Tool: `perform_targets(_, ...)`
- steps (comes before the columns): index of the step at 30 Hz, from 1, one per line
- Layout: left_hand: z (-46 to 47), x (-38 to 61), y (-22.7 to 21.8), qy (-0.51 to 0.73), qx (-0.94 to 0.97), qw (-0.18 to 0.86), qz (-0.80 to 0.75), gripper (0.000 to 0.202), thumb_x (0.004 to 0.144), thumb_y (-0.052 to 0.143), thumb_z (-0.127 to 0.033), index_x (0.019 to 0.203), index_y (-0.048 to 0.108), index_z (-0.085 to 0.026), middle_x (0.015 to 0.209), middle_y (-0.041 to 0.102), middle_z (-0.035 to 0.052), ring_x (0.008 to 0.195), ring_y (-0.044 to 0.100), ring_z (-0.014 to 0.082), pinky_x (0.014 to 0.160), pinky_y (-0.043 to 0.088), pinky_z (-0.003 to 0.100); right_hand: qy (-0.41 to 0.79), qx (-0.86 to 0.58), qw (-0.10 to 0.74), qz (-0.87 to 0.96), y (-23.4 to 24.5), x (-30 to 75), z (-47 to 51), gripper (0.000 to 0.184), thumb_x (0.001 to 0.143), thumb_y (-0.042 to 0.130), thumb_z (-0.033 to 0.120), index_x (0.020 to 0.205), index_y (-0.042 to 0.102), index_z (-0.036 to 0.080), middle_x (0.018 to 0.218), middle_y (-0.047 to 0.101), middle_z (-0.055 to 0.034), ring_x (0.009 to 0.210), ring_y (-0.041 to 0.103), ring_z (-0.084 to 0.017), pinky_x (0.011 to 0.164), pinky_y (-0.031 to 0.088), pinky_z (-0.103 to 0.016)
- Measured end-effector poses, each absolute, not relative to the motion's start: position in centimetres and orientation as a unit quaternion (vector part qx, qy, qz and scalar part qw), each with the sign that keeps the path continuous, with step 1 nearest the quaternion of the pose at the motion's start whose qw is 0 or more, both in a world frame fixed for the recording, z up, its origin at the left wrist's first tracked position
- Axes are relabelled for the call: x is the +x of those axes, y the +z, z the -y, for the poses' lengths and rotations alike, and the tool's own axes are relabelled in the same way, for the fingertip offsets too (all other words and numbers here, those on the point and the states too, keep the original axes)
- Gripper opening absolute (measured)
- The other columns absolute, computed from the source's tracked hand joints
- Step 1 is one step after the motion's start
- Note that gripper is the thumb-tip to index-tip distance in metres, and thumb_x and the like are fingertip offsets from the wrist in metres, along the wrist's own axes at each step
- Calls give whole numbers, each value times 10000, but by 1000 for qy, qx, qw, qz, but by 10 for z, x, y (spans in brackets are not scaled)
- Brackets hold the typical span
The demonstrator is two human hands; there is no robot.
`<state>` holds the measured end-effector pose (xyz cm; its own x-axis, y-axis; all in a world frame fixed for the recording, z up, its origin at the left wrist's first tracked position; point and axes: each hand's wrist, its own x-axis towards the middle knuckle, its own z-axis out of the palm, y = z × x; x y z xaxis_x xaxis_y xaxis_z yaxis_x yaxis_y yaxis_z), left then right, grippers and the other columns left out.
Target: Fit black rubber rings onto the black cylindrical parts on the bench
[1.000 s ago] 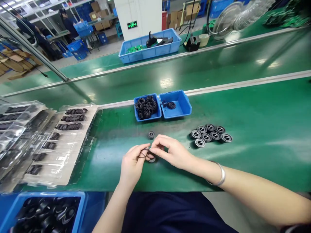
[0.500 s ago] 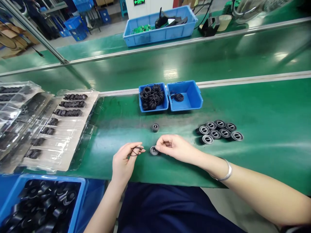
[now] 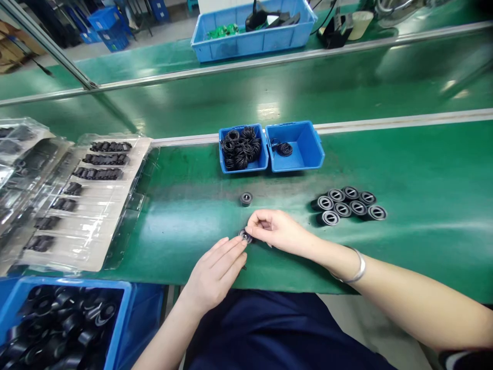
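A small black round part [image 3: 245,236] lies on the green bench [image 3: 404,169] just in front of me. My left hand [image 3: 215,272] is stretched out flat, its fingertips resting against that part; no ring shows in it. My right hand [image 3: 277,231], with a silver bangle on the wrist, is curled in a pinch on the part's right side. A second loose round part [image 3: 246,198] sits a little farther back. Behind it stand two small blue bins, the left bin [image 3: 246,168] heaped with black rubber rings and the right bin [image 3: 300,149] holding few rings.
Several round parts [image 3: 346,205] are grouped to the right. Clear plastic trays [image 3: 96,205] with rows of black pieces lie at the left. A blue crate [image 3: 123,308] of black parts is at the bottom left. A large blue crate [image 3: 250,43] stands beyond the conveyor.
My left hand, which held thin black rings in curled fingers, has flattened and moved right onto the part. My right hand has stayed pinched at the part. The view has tilted down slightly.
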<state>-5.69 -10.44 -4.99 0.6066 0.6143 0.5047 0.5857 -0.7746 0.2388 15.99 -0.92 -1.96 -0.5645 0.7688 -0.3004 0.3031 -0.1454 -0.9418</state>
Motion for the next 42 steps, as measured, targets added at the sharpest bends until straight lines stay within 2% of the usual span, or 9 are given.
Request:
perform_targets(3,103,-56,-47,277,902,14,-330,262,948,530,-30,1185,638,-49,1319,653,190,1362,511,280,1126,452,476,641,-422,189,612,-22,160,10,193,882,627,335,849,581,150,609,570,30,460,504,-77,443,411,-193)
perform_targets(7,102,-55,-44,268,905,8,-330,259,965,501,-37,1174,652,-54,1317,660,171,1359,515,269,1133,438,454,733,-389,169,532,-25,158,10,244,914,604,371,1007,568,149,595,640,6,446,578,-111,388,450,-189)
perform_targets(11,101,-54,-44,265,904,10,-336,255,967,517,-50,1180,656,-70,1296,679,142,1326,551,248,1134,435,433,790,-383,159,452,-25,152,7,289,840,715,359,960,580,134,601,627,10,494,639,-133,356,492,-180)
perform_targets(16,100,-52,-46,271,899,15,-342,258,952,561,-56,1192,653,-77,1285,689,127,1300,575,228,1124,446,408,800,-392,141,432,-26,148,1,224,826,741,298,894,608,132,591,622,29,402,585,-85,321,471,-149)
perform_targets(23,100,-51,-48,271,899,22,-344,267,947,558,-43,1194,653,-81,1294,685,122,1305,569,224,1104,449,394,793,-408,131,434,-25,148,0,225,799,778,286,871,629,133,543,623,40,375,567,-78,315,451,-139)
perform_targets(29,100,-50,-47,272,898,14,-345,257,954,547,-54,1182,657,-97,1277,695,116,1292,583,213,1096,442,373,808,-391,148,414,-31,150,-1,289,796,764,342,932,696,96,534,657,-10,407,593,-100,382,504,-170)
perform_targets(33,103,-47,-48,272,889,13,-367,238,962,531,-54,1147,670,-110,1298,686,101,1342,537,243,1207,267,453,820,-381,164,395,-34,153,2,341,808,739,350,996,720,66,522,651,-28,436,593,-108,422,517,-191)
perform_targets(35,103,-46,-48,270,889,20,-369,240,973,504,-53,1136,670,-110,1303,682,106,1356,523,256,1214,231,488,823,-381,179,381,-33,155,6,353,820,722,335,1031,724,52,537,648,-28,460,590,-103,445,516,-192)
perform_targets(42,104,-47,-47,242,901,21,-359,244,986,501,-72,1173,658,-92,1363,638,125,1364,513,243,1139,317,419,839,-367,233,328,-26,161,21,354,852,705,286,1121,729,57,726,681,-55,581,581,-84,529,482,-193)
